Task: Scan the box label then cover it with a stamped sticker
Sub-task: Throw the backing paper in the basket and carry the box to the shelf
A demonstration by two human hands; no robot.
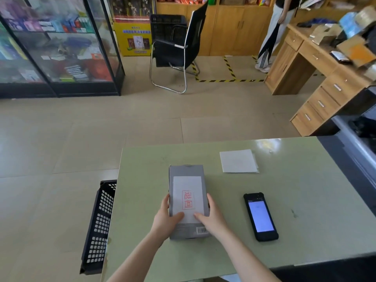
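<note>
Both thumbs press flat on the near edge of the white stamped sticker [188, 198], the other fingers wrapped round the sides of the grey box [188, 231]: left hand [166, 220] and right hand [212, 219] grasp it. The box lies on the green table [305, 200], the handheld scanner [260, 216] to its right, apart.
</note>
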